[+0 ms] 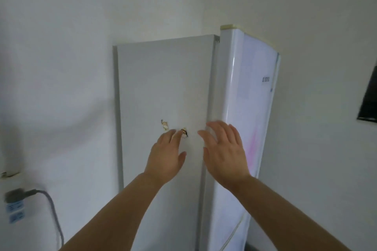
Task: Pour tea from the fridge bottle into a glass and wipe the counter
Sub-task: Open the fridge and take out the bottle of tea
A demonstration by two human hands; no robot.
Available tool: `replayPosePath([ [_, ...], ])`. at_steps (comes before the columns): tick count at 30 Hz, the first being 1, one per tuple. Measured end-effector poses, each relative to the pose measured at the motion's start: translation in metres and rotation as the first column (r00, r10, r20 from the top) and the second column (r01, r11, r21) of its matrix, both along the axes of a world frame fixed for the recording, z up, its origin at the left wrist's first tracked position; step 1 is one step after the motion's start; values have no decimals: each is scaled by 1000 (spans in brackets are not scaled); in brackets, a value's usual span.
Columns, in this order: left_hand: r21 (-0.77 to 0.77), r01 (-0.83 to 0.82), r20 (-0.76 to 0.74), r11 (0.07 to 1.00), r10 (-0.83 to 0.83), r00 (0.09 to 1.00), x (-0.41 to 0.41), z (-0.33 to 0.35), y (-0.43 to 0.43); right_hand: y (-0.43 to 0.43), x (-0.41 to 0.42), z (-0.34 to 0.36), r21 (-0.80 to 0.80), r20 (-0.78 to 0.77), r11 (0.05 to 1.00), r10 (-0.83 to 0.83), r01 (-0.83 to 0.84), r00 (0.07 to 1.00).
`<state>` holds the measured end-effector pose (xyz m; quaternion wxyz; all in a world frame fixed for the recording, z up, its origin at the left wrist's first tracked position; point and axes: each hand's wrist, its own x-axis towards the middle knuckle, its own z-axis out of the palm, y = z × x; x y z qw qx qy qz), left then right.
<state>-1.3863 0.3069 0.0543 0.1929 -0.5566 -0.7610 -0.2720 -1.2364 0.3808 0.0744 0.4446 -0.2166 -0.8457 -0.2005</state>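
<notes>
A tall white fridge (163,87) fills the middle of the head view, seen from its grey side panel. Its door (248,108) faces right and looks closed or nearly closed, with a faint pink mark low down. My left hand (166,157) is raised in front of the side panel, fingers apart, holding nothing. My right hand (224,153) is spread open at the door's left edge, fingertips at or just off it. No bottle or glass is visible.
Two small chipped marks (165,125) sit on the fridge side. A grey plug and cable (24,195) hang on the white wall at lower left. A dark framed object (369,100) is on the right wall.
</notes>
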Motion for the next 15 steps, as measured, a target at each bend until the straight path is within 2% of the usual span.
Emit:
replayPosePath([
  [2, 112, 85, -27, 990, -83, 996, -11, 5, 20, 8, -6, 12, 110, -56, 991, -66, 71, 996],
  [5, 180, 194, -70, 964, -184, 980, -25, 16, 50, 18, -20, 31, 188, -62, 961, -196, 205, 979],
  [9, 296, 274, -145, 915, -240, 960, -39, 39, 78, 27, -37, 54, 230, -48, 921, -311, 314, 949],
  [15, 381, 312, -199, 870, -252, 947, -47, 53, 107, 34, -56, 60, 239, -55, 855, -462, 461, 885],
])
